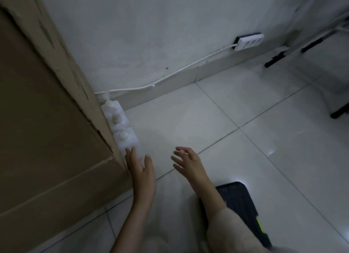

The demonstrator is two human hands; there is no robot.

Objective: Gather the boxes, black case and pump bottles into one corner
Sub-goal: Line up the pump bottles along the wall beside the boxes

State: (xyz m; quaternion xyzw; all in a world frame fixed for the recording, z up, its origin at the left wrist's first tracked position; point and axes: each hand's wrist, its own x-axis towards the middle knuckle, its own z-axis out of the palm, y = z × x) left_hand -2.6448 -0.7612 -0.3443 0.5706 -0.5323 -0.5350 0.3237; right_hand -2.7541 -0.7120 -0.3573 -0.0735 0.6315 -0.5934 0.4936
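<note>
A big brown cardboard box [43, 132] fills the left side, standing near the wall. Three white pump bottles [120, 124] stand in a row along its right side, running from the wall toward me. My left hand [140, 167] is open, its fingertips touching the nearest bottle [127, 141]. Beside it, my right hand [186, 161] hovers over the floor with fingers spread and nothing in it. A black case [243, 209] with a yellow-green mark lies on the floor at the lower right, partly hidden under my right forearm.
The floor is pale tile [245, 139]. A white power strip [248, 41] hangs on the wall, its cable running down to the box. Black-footed furniture legs [273, 61] stand at the far right.
</note>
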